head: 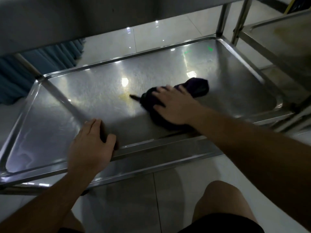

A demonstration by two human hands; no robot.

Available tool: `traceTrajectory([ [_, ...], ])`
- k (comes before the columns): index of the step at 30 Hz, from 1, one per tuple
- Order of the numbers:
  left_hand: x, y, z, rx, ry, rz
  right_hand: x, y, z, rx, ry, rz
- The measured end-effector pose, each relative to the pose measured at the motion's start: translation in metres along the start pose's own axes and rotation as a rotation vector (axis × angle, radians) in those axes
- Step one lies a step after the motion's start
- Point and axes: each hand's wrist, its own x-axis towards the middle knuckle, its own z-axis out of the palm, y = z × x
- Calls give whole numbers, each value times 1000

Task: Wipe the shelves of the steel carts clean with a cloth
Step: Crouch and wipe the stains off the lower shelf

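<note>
Steel shelf (94,98) — hands flat: right hand (175,105) pressing cloth (198,88).

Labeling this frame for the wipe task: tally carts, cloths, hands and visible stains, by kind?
Carts: 2, the near cart and a second cart at right
Cloths: 1, dark cloth
Hands: 2, left hand on the rim, right hand on the cloth
Stains: 1, yellowish stain
Total: 6
</note>
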Motion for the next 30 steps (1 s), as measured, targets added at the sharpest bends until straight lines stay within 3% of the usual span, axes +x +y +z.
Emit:
traceTrajectory([
  [4,0,1,-1,28,-50,-54,-75,5,3,42,-54,-44],
  [12,2,-1,1,7,-3,-21,-114,187,-33,0,17,612],
  [16,2,-6,5,-48,-17,1,-45,187,-40,59,64,731],
  [19,1,-9,7,-55,-24,-7,19,134,-31,64,79,638],
  [23,3,-11,11,-56,10,16,68,13,-3,21,97,263],
  [27,2,-11,10,-40,82,29,28,-65,12,-20,-8,-74],
  [30,1,-9,11,14,62,-12,-35,-60,16,-11,-88,-176],
])
